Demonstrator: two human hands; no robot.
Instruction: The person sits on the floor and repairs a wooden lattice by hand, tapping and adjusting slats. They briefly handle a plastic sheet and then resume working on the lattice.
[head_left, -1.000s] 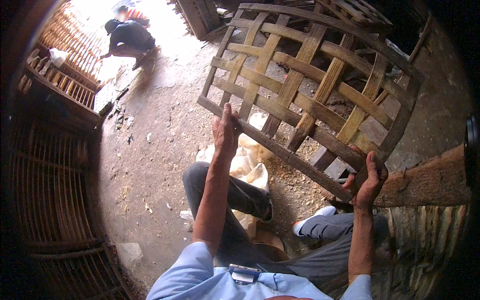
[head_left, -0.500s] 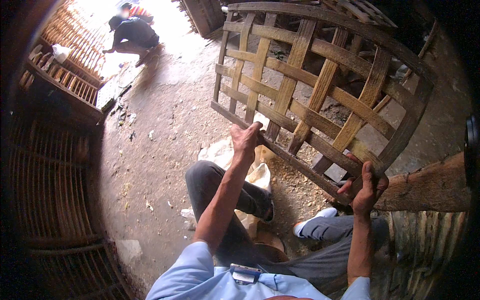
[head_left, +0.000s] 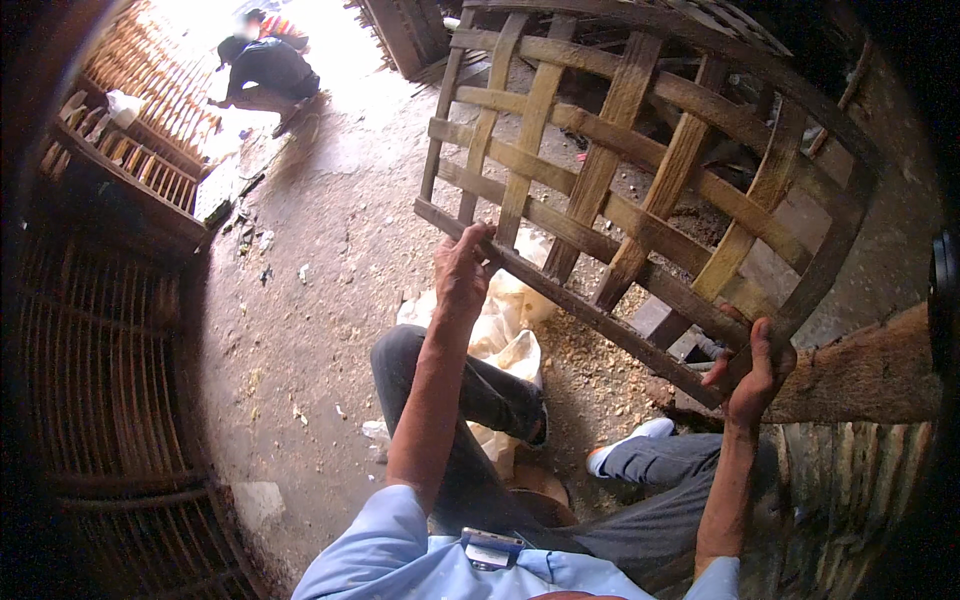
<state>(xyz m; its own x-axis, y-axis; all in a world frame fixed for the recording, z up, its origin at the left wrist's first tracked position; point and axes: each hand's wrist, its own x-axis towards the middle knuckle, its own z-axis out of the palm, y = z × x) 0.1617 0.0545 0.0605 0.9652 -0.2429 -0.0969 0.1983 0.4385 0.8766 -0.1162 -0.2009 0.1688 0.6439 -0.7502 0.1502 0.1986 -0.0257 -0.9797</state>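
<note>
Up in front of me, tilted, is a woven wooden lattice panel (head_left: 625,165) with flat crossing slats inside a thin frame. My left hand (head_left: 463,268) is closed round the lower rail near its left end, thumb on top. At the lower right corner my right hand (head_left: 757,375) grips the frame, with the thumb up along the near side and some fingers behind the wood. Light shows through the square gaps between the slats. The panel's top edge runs to the upper border of the picture.
Pale sacking (head_left: 505,325) lies on the dirt floor (head_left: 310,330) by my legs. A thick log (head_left: 855,370) and corrugated sheet (head_left: 840,500) are at my right. Slatted wooden structures (head_left: 110,370) line the left. A person in dark clothes (head_left: 270,75) crouches far off near bright light.
My left hand has shifted slightly left, still holding the rail. The right hand has moved a little to the right, and the panel has turned slightly with both hands.
</note>
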